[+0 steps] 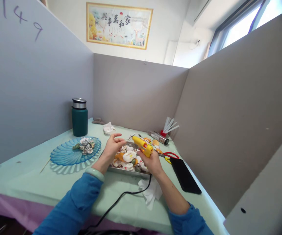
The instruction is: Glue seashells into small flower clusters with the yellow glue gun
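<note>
My right hand (pixel 152 162) is wrapped around a yellow hot glue gun (pixel 142 146), its nozzle end pointing up and to the left. From the gun a black cord (pixel 121 195) runs down over the table's front edge. My left hand (pixel 113 148) hovers at the left side of a metal tray (pixel 128 172), fingers apart, with nothing visible in them. Heaped in the tray are seashells (pixel 129 156), white, orange and mottled. Both hands hide parts of the tray's sides.
At left, a blue scalloped plate (pixel 59 153) carries small shells near a green bottle (pixel 79 119). Scissors (pixel 171 155), a black phone (pixel 185 176) and white glue sticks (pixel 169 125) stand or lie at right. A crumpled tissue (pixel 152 192) lies in front. Partitions (pixel 141 91) enclose the table.
</note>
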### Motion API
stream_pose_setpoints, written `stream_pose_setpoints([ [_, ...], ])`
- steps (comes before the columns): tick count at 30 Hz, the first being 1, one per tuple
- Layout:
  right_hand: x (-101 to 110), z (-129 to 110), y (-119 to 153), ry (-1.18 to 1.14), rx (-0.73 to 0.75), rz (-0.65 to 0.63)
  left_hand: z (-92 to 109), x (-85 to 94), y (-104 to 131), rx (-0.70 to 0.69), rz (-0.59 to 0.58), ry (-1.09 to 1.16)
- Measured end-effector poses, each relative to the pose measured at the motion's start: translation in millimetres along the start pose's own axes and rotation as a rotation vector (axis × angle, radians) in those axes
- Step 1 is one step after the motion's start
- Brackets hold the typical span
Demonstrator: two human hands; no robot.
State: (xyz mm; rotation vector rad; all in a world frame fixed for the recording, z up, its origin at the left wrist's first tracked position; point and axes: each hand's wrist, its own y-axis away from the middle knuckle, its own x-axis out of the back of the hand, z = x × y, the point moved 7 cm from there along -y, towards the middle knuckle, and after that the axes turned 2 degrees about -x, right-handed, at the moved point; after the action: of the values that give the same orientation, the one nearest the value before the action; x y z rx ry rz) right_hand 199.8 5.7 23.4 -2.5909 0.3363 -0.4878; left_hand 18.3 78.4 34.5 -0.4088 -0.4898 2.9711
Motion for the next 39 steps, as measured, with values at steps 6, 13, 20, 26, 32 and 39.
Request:
stream_pose_setpoints([
  [6,-3.6,-3.5,1.6,0.003,-0.016,-0.058,-1.2,0.0,2.0,0.059,-0.011,0.075],
  [13,-0.9,-2.3,1.6,-0.003,-0.016,-0.027,0.0,-0.3,2.6,0.076,-0.006,0.095],
  [20,3.9,-2.9,-0.5,-0.003,-0.003,0.037,0.4,0.2,0.0,0.015,0.003,0.033],
  [26,2.7,-3.2,0.5,0.002,-0.001,0.028,2.8,0.7,1.3,-0.009,0.011,0.000],
  [32,1.1,-2.3,0.8,-0.002,-0.008,0.009,2.6,-3.9,-3.4,0.015,-0.011,-0.014],
  [39,8.9,-6.2,-1.1,-0.031,-0.001,0.093,24.8,-13.3,-19.0,-0.209,-0.028,-0.310],
])
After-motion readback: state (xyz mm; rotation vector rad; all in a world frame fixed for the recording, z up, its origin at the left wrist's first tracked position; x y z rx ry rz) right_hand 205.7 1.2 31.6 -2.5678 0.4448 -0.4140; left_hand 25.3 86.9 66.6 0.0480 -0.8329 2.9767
